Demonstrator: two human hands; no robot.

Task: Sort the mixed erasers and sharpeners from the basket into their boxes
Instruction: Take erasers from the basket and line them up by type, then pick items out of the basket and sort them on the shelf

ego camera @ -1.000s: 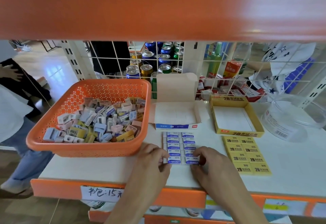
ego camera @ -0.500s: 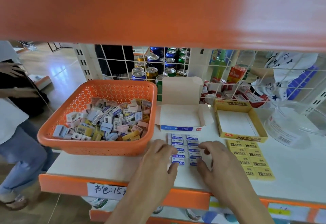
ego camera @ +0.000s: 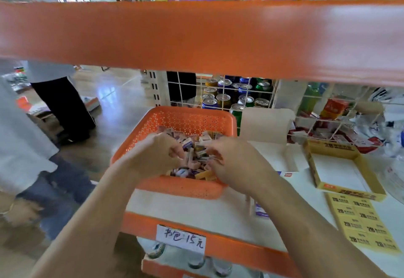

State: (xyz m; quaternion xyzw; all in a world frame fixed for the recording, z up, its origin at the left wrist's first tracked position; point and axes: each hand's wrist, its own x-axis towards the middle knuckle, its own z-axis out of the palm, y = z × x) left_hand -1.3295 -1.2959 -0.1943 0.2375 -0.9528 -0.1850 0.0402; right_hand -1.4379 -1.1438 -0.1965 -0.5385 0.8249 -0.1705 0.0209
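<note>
An orange perforated basket (ego camera: 179, 120) on the white shelf holds a heap of mixed erasers and sharpeners (ego camera: 196, 144). My left hand (ego camera: 157, 155) and my right hand (ego camera: 234, 161) are both inside the basket, fingers curled down among the pieces. Blur hides whether either hand holds a piece. The open white box (ego camera: 273, 153) lies right of the basket, partly behind my right arm. The yellow 2B box (ego camera: 341, 172) stands further right, with nothing in it. Yellow 2B erasers (ego camera: 360, 223) lie in rows before it. One white-and-blue eraser (ego camera: 261, 210) peeks out beside my right forearm.
An orange shelf board (ego camera: 196, 37) crosses the view overhead. A white wire grid (ego camera: 229, 94) with drink cans (ego camera: 227, 98) behind it backs the shelf. A clear plastic container (ego camera: 395, 181) is at the far right. Other people (ego camera: 26, 137) stand at the left.
Both hands have left the rows of white-and-blue erasers at the shelf front and moved up and left into the basket. The camera has tilted up.
</note>
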